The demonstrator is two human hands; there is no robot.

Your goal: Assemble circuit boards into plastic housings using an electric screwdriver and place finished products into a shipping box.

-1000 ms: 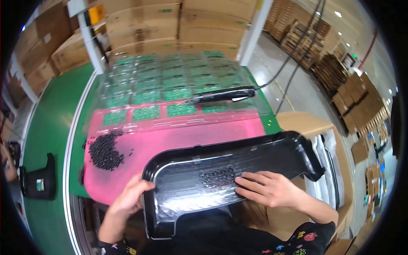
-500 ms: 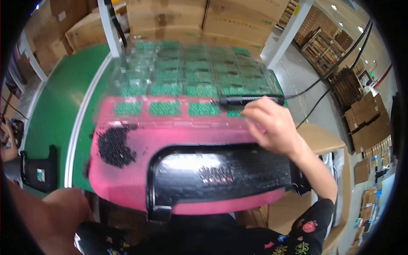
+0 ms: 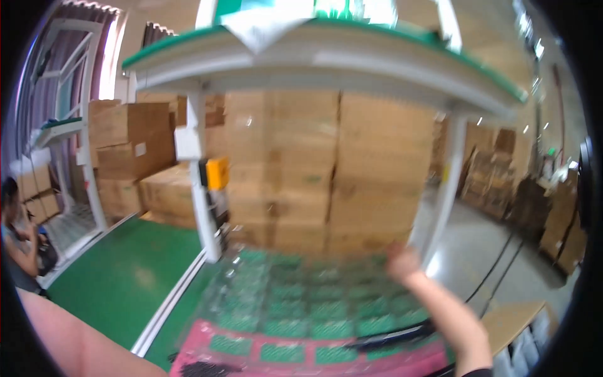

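My right hand (image 3: pixel 404 262) is at the far right corner of a clear plastic tray (image 3: pixel 295 337) that holds rows of green rectangular pieces (image 3: pixel 282 353). Motion blur smears its fingers, so their grip cannot be made out. On the tray's near right part, apart from that hand, lies a black electric screwdriver (image 3: pixel 392 336). Pink material (image 3: pixel 188 352) shows at the tray's near side, with a pile of small black parts (image 3: pixel 207 369) at the lower edge. Only my left arm (image 3: pixel 81 342) shows at lower left; its hand is out of view.
A raised shelf with a green top (image 3: pixel 352 53) spans the space ahead on white posts (image 3: pixel 201 220). Stacked cardboard boxes (image 3: pixel 282 157) stand behind the tray. Another person (image 3: pixel 22 242) is at far left. An open carton (image 3: pixel 521 327) sits at lower right.
The view has tilted upward, bringing in the shelf and dropping the black panel from sight. My right hand has moved from beside the screwdriver to the tray's far right corner.
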